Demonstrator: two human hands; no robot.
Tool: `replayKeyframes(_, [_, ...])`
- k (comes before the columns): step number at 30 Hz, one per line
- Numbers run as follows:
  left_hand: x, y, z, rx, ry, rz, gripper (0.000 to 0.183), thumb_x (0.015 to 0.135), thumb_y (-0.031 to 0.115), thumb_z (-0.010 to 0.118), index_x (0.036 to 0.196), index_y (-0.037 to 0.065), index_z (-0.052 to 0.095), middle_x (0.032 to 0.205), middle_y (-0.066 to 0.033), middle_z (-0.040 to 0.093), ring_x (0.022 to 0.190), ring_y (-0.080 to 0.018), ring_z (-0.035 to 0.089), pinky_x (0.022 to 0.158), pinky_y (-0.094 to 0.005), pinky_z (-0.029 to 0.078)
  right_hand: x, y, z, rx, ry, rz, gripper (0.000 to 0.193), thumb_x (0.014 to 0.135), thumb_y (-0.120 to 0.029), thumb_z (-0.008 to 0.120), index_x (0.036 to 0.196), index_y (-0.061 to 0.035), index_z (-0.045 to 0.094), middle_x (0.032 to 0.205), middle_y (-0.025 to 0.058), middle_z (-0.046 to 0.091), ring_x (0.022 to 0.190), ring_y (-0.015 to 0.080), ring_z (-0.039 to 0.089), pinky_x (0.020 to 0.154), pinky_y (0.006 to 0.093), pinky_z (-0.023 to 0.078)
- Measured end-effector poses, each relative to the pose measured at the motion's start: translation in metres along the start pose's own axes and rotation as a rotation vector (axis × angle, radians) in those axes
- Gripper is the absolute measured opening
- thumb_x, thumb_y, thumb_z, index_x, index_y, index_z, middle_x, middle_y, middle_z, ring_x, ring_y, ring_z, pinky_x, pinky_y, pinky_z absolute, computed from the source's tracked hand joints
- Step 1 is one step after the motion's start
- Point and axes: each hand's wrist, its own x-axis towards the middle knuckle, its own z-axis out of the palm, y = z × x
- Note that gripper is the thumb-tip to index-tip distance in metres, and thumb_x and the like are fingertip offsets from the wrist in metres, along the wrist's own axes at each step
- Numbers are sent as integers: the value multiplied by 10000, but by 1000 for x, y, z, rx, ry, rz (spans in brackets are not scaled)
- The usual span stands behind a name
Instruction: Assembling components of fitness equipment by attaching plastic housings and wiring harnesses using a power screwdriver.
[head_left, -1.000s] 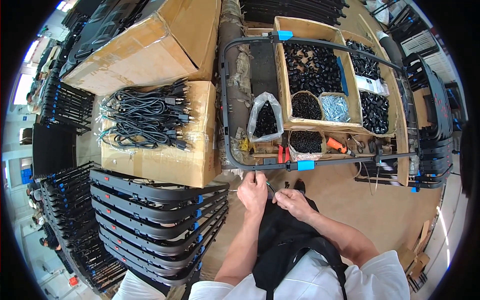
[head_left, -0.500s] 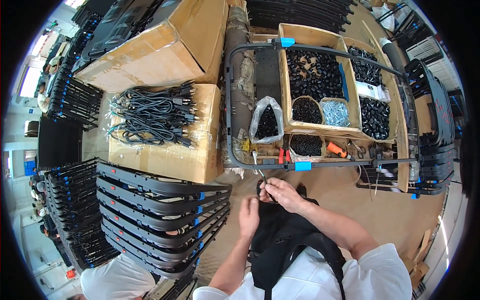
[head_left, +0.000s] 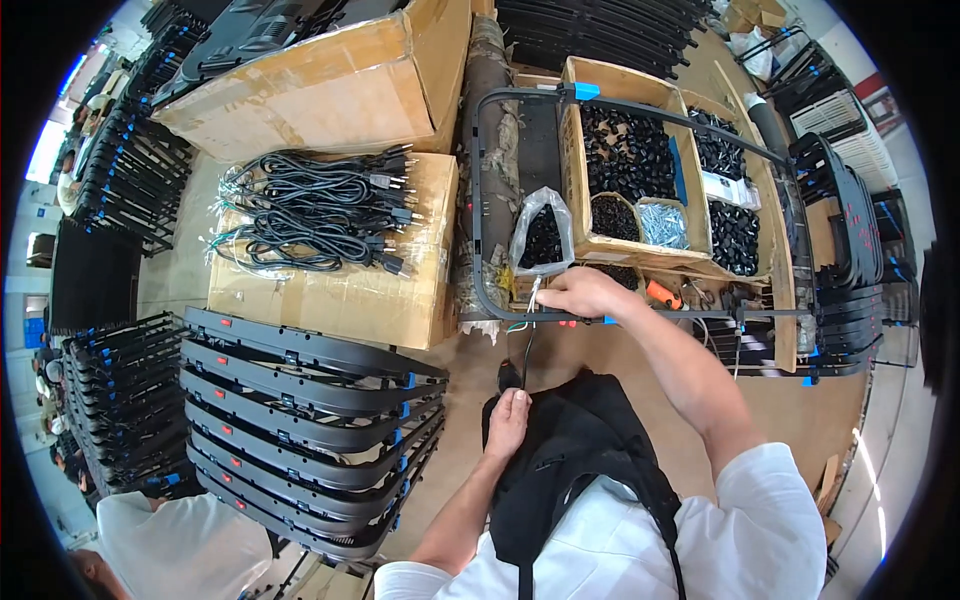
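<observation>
A black power cord (head_left: 528, 352) with bare white and green wire ends runs upward from my left hand to the near left corner of a black tubular frame (head_left: 477, 200). My left hand (head_left: 508, 422) is closed round the cord in front of the black apron. At the frame's near bar, my right hand (head_left: 588, 292) pinches at the white wire ends; its fingertips partly hide them. Just beyond those fingers sits a clear plastic bag (head_left: 563, 215) of small black parts. Beneath the frame, a wooden tray (head_left: 572, 130) holds black caps, screws and other small parts.
To the left, a bundle of black power cords (head_left: 310, 210) lies on a cardboard box (head_left: 330, 305). Stacked black curved panels (head_left: 300, 350) stand nearer. An orange-handled tool (head_left: 662, 294) lies beyond the near bar. Another person's white sleeve (head_left: 190, 540) shows at lower left.
My right hand has moved forward and up over the frame's near bar with the wire ends. My left hand has closed on the cord lower down. The view has shifted slightly.
</observation>
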Motion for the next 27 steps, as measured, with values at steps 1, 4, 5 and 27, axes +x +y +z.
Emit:
replayKeyframes(1, [2, 1, -2, -1, -4, 1, 346, 1129, 358, 494, 972, 71, 606, 734, 33, 506, 658, -85, 479, 610, -273, 422, 17, 6, 3, 32, -264, 92, 498, 977, -494, 657, 1064, -19, 784, 868, 135, 763, 782, 311, 708, 754, 434, 559])
replayKeyframes(4, [0, 12, -2, -175, -37, -81, 311, 1141, 321, 471, 1004, 85, 621, 765, 41, 483, 679, -71, 455, 618, -252, 402, 48, 23, 20, 273, -381, 81, 467, 991, -471, 682, 990, -15, 783, 796, 89, 712, 750, 174, 661, 653, 352, 513])
replayKeyframes(5, [-3, 19, -2, -173, -30, -87, 311, 1141, 321, 471, 1004, 85, 621, 765, 41, 483, 679, -71, 455, 618, -252, 402, 43, 20, 23, 441, -264, -110, 397, 998, -412, 697, 884, -37, 759, 702, 24, 627, 670, 92, 573, 585, 280, 450])
replayKeyframes(27, [39, 115, 53, 115, 280, 63, 274, 1104, 235, 525, 1175, 11, 667, 851, -23, 652, 731, -100, 615, 705, -275, 538, 131, 17, -51, 1114, 194, 75, 336, 1022, -360, 690, 1054, -26, 720, 705, -19, 601, 581, 72, 560, 460, 241, 410])
